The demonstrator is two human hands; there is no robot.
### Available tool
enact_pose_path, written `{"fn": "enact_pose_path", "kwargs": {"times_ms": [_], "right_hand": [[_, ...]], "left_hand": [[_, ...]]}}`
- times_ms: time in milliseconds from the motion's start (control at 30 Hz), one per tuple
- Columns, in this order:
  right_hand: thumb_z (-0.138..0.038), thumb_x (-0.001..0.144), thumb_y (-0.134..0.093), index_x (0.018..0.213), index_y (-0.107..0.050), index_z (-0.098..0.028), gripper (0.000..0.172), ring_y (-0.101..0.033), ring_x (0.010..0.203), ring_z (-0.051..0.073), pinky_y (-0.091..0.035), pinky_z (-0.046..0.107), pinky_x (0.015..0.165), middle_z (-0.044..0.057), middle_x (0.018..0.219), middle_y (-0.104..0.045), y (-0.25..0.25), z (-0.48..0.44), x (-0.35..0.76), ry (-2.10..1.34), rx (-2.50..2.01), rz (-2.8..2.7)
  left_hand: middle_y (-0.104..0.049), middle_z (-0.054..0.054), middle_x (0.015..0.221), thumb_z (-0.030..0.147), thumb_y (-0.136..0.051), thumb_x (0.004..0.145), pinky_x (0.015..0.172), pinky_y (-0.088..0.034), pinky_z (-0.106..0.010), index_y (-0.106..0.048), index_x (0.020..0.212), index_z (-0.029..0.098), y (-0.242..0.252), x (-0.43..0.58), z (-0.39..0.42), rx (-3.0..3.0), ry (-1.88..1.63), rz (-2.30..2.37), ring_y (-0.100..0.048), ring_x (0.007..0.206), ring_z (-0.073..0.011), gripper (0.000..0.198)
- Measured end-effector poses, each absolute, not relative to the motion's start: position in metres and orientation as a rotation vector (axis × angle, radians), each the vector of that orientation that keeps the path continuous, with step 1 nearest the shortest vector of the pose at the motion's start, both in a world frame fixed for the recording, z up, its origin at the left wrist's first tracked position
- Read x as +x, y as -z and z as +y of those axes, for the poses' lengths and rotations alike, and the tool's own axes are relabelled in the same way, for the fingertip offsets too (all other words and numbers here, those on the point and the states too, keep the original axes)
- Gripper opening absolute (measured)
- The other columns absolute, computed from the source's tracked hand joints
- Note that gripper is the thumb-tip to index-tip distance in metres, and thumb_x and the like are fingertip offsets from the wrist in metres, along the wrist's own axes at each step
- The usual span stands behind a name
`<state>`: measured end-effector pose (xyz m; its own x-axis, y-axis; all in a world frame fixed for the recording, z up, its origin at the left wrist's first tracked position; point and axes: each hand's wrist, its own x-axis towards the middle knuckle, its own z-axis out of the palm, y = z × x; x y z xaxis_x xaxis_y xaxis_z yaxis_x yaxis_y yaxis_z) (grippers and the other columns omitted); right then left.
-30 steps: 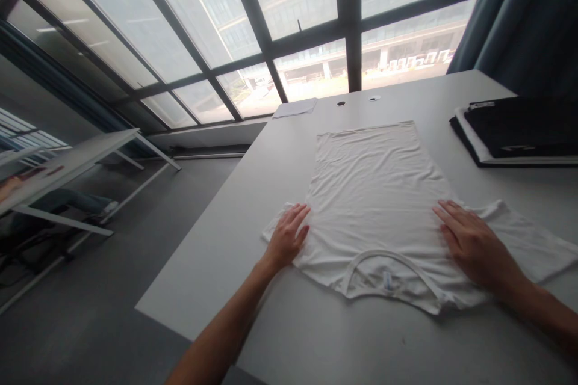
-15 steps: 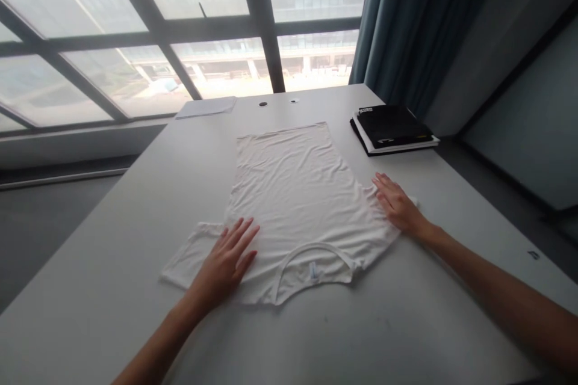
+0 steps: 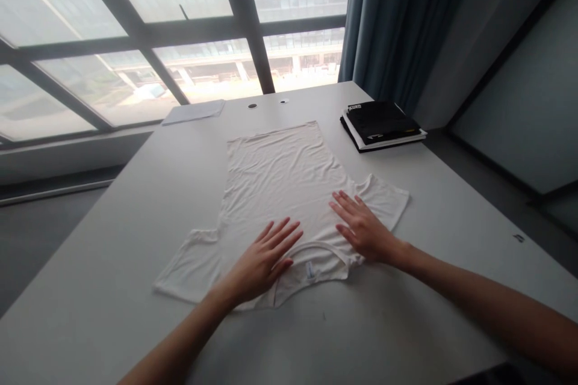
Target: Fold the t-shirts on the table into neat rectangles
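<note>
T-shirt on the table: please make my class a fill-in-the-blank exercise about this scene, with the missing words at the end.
1. The T-shirt on the table is coloured ____.
2. The hand nearer the stack is the person's ____ one.
3. The stack's top item is coloured ____.
4. Of collar and hem, the ____ lies nearer the person.

Missing words: white; right; black; collar.

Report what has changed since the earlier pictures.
The left hand has moved right and the right hand left, off a sleeve, closing in on the collar of the white T-shirt; neither visibly grips. The camera view has swung rightward. The T-shirt stays spread flat, the folded clothes stacked.
</note>
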<state>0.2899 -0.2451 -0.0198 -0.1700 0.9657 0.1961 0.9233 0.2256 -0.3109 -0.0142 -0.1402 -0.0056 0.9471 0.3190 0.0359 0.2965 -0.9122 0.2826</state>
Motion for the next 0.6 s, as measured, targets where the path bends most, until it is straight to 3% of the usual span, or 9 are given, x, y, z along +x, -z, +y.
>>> {"fn": "enact_pose_path", "kwargs": {"times_ms": [367, 600], "right_hand": [[-0.06, 0.094, -0.052, 0.159, -0.027, -0.021, 0.079, -0.009, 0.154, 0.031, -0.006, 0.059, 0.122, 0.014, 0.166, -0.017, 0.029, -0.26, 0.272, -0.389, -1.624, -2.399], [-0.046, 0.102, -0.042, 0.156, -0.034, -0.015, 0.063, -0.015, 0.153, 0.03, -0.013, 0.057, 0.122, 0.017, 0.164, -0.022, 0.038, -0.242, 0.288, -0.151, -1.879, -2.129]], "left_hand": [[-0.023, 0.001, 0.165, 0.05, -0.043, 0.103, 0.123, -0.015, -0.057, -0.018, 0.159, 0.039, 0.031, -0.006, -0.145, 2.874, -0.024, 0.354, -0.015, 0.154, -0.0294, 0.063], [-0.025, 0.0, 0.164, 0.05, -0.045, 0.102, 0.122, -0.016, -0.058, -0.021, 0.159, 0.039, 0.03, -0.004, -0.143, 2.875, -0.052, 0.35, -0.018, 0.153, -0.0305, 0.063]]}}
